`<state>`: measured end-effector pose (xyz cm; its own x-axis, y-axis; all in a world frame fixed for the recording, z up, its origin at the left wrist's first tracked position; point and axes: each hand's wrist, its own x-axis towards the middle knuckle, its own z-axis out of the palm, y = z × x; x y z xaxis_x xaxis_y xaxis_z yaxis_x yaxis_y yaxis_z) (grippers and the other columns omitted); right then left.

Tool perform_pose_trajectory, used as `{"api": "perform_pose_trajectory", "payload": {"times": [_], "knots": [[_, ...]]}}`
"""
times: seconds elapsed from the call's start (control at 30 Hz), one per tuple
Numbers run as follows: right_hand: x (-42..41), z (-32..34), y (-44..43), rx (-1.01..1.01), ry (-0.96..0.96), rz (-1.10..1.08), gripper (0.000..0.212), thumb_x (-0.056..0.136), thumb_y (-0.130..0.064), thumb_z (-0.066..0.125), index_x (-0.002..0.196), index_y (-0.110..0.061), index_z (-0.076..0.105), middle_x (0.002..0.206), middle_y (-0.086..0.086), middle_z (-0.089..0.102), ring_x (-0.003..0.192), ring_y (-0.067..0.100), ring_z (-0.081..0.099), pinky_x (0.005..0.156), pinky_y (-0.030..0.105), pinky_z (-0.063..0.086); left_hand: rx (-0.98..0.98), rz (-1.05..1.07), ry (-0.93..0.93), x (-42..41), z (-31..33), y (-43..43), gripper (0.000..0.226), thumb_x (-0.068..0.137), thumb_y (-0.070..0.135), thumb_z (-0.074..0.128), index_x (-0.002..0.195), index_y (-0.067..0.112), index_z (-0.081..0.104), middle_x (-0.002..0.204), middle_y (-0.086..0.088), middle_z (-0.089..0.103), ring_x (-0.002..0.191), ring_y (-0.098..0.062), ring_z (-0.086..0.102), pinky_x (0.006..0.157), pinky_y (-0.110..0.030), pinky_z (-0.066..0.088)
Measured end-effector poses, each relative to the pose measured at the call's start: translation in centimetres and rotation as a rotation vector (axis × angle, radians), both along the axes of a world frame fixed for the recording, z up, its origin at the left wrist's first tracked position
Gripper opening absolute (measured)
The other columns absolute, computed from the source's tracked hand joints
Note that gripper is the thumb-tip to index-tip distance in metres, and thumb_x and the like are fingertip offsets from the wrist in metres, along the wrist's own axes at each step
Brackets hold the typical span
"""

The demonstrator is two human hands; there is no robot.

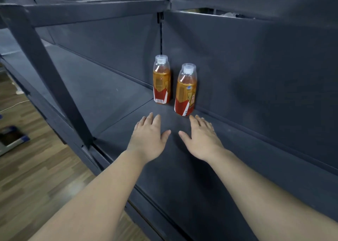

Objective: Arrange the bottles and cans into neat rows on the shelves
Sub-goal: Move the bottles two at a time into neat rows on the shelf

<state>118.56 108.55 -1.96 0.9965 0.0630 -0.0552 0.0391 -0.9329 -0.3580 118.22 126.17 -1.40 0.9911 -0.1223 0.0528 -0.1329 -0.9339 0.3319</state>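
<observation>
Two bottles of amber drink with orange-and-red labels and clear caps stand upright against the back panel of a dark grey shelf [117, 94]. The left bottle [161, 80] is a little farther back than the right bottle [186, 92]. My left hand [149, 140] lies flat, fingers straight, over the shelf board just in front of them. My right hand [202, 137] is flat too, its fingertips close below the right bottle's base. Neither hand holds anything.
A slanted shelf post [45, 67] rises at the left, with a crossbeam [95, 12] overhead. Wooden floor [33, 176] lies below left, with a blue-edged object [12, 138] and a white cable on it. An opening in the back panel [226, 14] shows pale items.
</observation>
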Motion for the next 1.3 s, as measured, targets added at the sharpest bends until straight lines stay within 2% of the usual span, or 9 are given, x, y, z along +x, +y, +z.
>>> {"api": "perform_pose_trajectory", "payload": {"times": [0.2, 0.3, 0.43, 0.57, 0.63, 0.7, 0.87, 1.13, 1.3], "knots": [[3.1, 0.0, 0.4, 0.107, -0.025, -0.157, 0.082, 0.099, -0.051, 0.050, 0.160, -0.019, 0.005, 0.167, 0.003, 0.011, 0.154, 0.023, 0.010, 0.125, 0.041, 0.014, -0.136, -0.008, 0.033, 5.5, -0.2, 0.8, 0.069, 0.103, 0.047, 0.043, 0.158, 0.013, 0.018, 0.165, -0.010, 0.017, 0.153, -0.028, 0.012, 0.123, -0.041, 0.017], [4.8, 0.1, 1.0, 0.244, -0.048, -0.293, 0.084, 0.096, -0.052, 0.056, 0.159, -0.022, 0.009, 0.166, 0.001, 0.017, 0.152, 0.023, 0.018, 0.118, 0.042, 0.028, -0.286, 0.028, 0.052, 8.1, 0.2, 1.1, 0.065, 0.101, 0.044, 0.049, 0.155, 0.017, 0.025, 0.161, -0.006, 0.030, 0.148, -0.027, 0.028, 0.117, -0.039, 0.031], [6.9, -0.2, 1.8, 0.405, -0.111, -0.406, 0.087, 0.095, -0.048, 0.062, 0.159, -0.020, 0.011, 0.163, 0.002, 0.023, 0.149, 0.023, 0.027, 0.115, 0.043, 0.033, -0.702, 0.198, 0.134, 11.3, 1.2, 0.7, 0.056, 0.100, 0.037, 0.057, 0.146, 0.015, 0.034, 0.137, -0.003, 0.053, 0.108, -0.015, 0.050, 0.086, -0.029, 0.038], [8.8, -0.5, 2.8, 0.537, -0.164, -0.487, 0.094, 0.089, -0.044, 0.071, 0.158, -0.021, 0.012, 0.161, 0.000, 0.027, 0.147, 0.021, 0.030, 0.114, 0.042, 0.034, -0.840, 0.202, 0.117, 14.6, 0.6, 0.2, 0.060, 0.098, 0.033, 0.063, 0.144, 0.016, 0.030, 0.107, 0.013, 0.050, 0.080, 0.000, 0.050, 0.083, -0.027, 0.040], [9.8, -0.7, 3.2, 0.585, -0.187, -0.500, 0.095, 0.086, -0.042, 0.075, 0.157, -0.022, 0.015, 0.156, -0.001, 0.034, 0.143, 0.019, 0.036, 0.111, 0.040, 0.038, -0.862, 0.190, 0.103, 15.9, 0.2, 0.1, 0.069, 0.096, 0.031, 0.066, 0.149, 0.015, 0.025, 0.110, 0.016, 0.051, 0.095, -0.001, 0.055, 0.087, -0.029, 0.043], [10.5, -1.0, 3.4, 0.625, -0.215, -0.502, 0.094, 0.083, -0.041, 0.078, 0.155, -0.023, 0.020, 0.149, -0.002, 0.041, 0.136, 0.017, 0.043, 0.108, 0.038, 0.043, -0.886, 0.187, 0.095, 16.9, -0.5, 0.1, 0.079, 0.093, 0.032, 0.069, 0.153, 0.018, 0.019, 0.130, 0.009, 0.053, 0.118, -0.011, 0.054, 0.096, -0.032, 0.044], [11.8, -1.5, 3.6, 0.657, -0.262, -0.521, 0.092, 0.080, -0.042, 0.080, 0.152, -0.022, 0.027, 0.142, -0.003, 0.046, 0.129, 0.015, 0.048, 0.105, 0.038, 0.046, -0.894, 0.174, 0.063, 19.7, -1.6, -0.1, 0.093, 0.087, 0.034, 0.075, 0.156, 0.024, 0.013, 0.144, -0.002, 0.048, 0.132, -0.023, 0.049, 0.110, -0.046, 0.044], [12.6, -1.9, 3.4, 0.657, -0.302, -0.533, 0.084, 0.079, -0.041, 0.081, 0.146, -0.023, 0.033, 0.135, -0.004, 0.050, 0.123, 0.012, 0.050, 0.100, 0.032, 0.046, -0.911, 0.073, -0.006, 21.8, -1.9, -0.1, 0.081, 0.083, 0.026, 0.079, 0.147, 0.030, 0.028, 0.132, 0.006, 0.054, 0.120, -0.016, 0.055, 0.097, -0.034, 0.048], [12.7, -1.8, 3.2, 0.665, -0.295, -0.524, 0.084, 0.076, -0.041, 0.083, 0.143, -0.026, 0.035, 0.134, -0.005, 0.048, 0.123, 0.013, 0.048, 0.103, 0.036, 0.046, -0.917, 0.062, 0.009, 22.0, -2.1, 0.1, 0.076, 0.084, 0.027, 0.078, 0.144, 0.029, 0.032, 0.126, 0.006, 0.057, 0.116, -0.017, 0.057, 0.100, -0.041, 0.050]]}}
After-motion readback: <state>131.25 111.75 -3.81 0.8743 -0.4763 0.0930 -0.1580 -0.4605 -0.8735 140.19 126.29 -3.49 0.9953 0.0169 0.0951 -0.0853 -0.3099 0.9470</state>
